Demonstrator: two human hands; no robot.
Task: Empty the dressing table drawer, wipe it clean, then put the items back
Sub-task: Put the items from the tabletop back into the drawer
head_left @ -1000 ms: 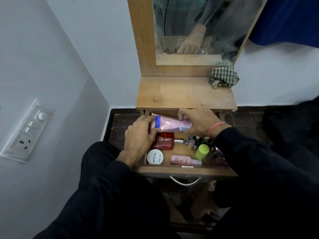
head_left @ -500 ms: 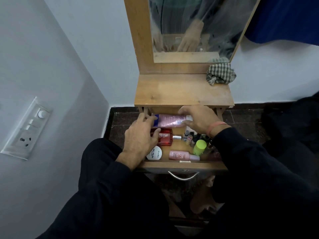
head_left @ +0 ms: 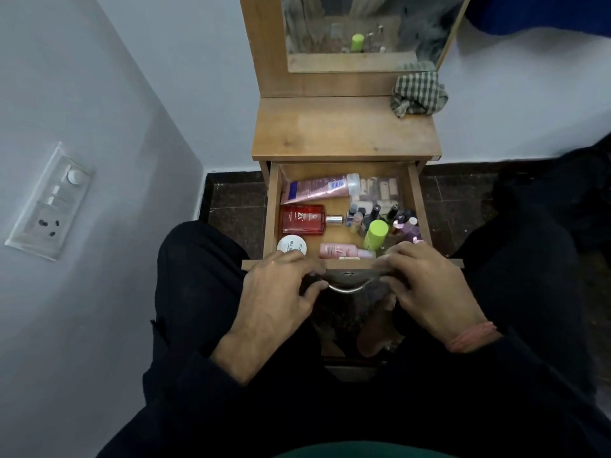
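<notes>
2 hands, left hand (head_left: 281, 292) and right hand (head_left: 426, 285), grip 1 drawer (head_left: 271, 206) front.

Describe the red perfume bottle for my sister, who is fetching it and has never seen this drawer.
Start at the open wooden drawer under the dressing table's top. Along its left side, the flat rectangular red glass perfume bottle lies on its side between the pink squeeze tube behind it and the round white jar in front. It is the only red item, with a silver cap pointing right.
</notes>
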